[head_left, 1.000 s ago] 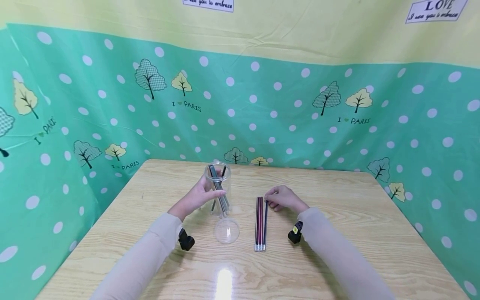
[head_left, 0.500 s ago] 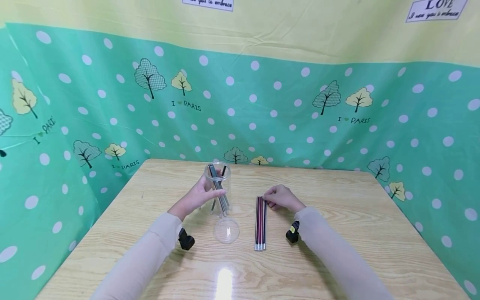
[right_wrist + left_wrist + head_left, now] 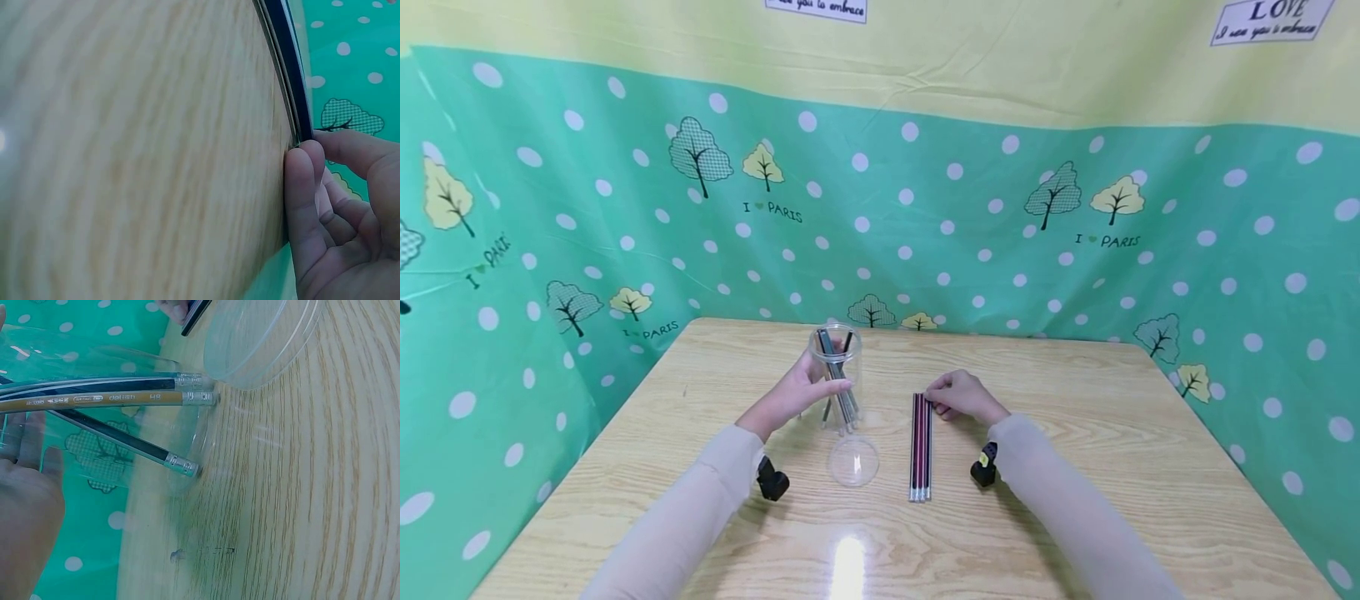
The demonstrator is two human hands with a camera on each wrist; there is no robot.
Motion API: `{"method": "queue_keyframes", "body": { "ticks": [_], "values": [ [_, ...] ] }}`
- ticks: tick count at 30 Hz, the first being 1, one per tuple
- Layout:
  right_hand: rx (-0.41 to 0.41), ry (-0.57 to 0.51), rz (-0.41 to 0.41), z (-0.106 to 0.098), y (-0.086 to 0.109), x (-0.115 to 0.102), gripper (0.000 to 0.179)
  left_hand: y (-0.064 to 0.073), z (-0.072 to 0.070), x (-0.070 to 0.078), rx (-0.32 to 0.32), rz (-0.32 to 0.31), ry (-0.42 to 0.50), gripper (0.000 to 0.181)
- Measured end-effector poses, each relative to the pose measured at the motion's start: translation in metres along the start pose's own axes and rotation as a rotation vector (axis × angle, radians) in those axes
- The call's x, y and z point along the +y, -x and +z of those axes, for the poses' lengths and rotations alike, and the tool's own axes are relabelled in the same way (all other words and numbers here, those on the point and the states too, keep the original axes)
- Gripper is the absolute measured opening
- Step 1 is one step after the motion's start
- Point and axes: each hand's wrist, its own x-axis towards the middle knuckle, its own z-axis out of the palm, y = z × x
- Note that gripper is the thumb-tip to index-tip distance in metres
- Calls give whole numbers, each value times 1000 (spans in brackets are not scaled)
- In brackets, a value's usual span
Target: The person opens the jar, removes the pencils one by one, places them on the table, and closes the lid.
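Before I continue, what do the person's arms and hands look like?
Pale, plain sleeves reach both wrists; the left hand and right hand are bare. Small black devices sit at the wrists, the right one bearing a yellow mark.

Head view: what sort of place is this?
Probably a makeshift indoor recording booth: a printed green-and-yellow curtain runs across the back and sides, a wood-grain table stands in front of it, and the person wears black wrist-mounted devices.

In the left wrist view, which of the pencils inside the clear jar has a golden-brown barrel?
The middle pencil, with pale printed lettering along its side; in that view, the upper pencil and lower pencil look dark.
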Motion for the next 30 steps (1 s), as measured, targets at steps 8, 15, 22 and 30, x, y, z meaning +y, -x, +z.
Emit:
{"method": "queue_keyframes", "body": {
  "ticks": [8,15,22,30],
  "values": [
    [-8,-17,-4,1,2,-2,20,0,0,0,4,-7,-2,72],
    [2,-16,-14,2,5,-5,20,0,0,0,8,0,-4,73],
    [-3,-14,-9,0,4,-3,21,0,0,1,18,-9,-25,73],
    [-7,13,-53,-11,9,-12,24,0,0,1,8,2,-22,75]
  ]
}}
